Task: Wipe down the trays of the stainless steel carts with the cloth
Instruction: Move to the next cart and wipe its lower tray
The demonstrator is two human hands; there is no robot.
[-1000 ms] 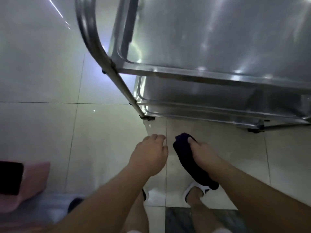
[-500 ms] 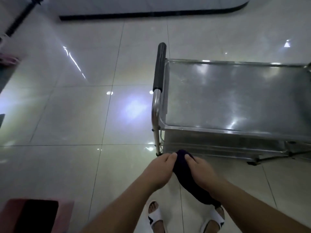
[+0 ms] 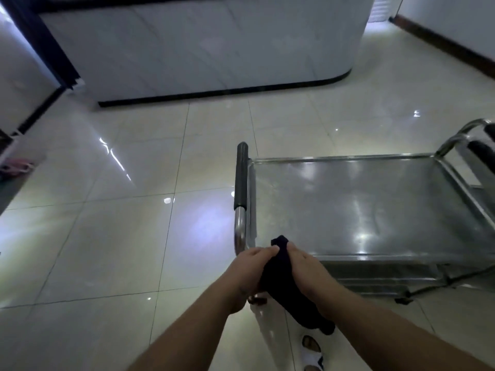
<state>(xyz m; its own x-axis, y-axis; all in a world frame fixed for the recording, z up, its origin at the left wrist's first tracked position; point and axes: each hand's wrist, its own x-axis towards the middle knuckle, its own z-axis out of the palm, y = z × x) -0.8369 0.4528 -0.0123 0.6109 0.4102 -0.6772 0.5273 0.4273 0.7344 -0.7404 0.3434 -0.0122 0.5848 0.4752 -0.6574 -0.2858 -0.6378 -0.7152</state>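
Two hands — left (image 3: 249,274), right (image 3: 308,274) — each grip one dark cloth (image 3: 278,274); one cart (image 3: 375,210) clear, perhaps a second (image 3: 479,151).

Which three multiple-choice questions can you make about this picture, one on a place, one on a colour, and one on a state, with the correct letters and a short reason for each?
1. Where is the cloth?
A. Flat on the top tray
B. Between both hands, in front of the cart
C. On the floor

2. What colour is the grip on the cart's handle?
A. Dark grey to black
B. Red
C. Yellow

3. What lies on the top tray?
A. A stack of plates
B. A bucket
C. Nothing that can be seen

Answers:
1. B: the left hand and the right hand both grip the dark cloth, near the tray's near left corner.
2. A: the sleeve on the bar is dark, above bare shiny metal.
3. C: the steel surface shows only light reflections.
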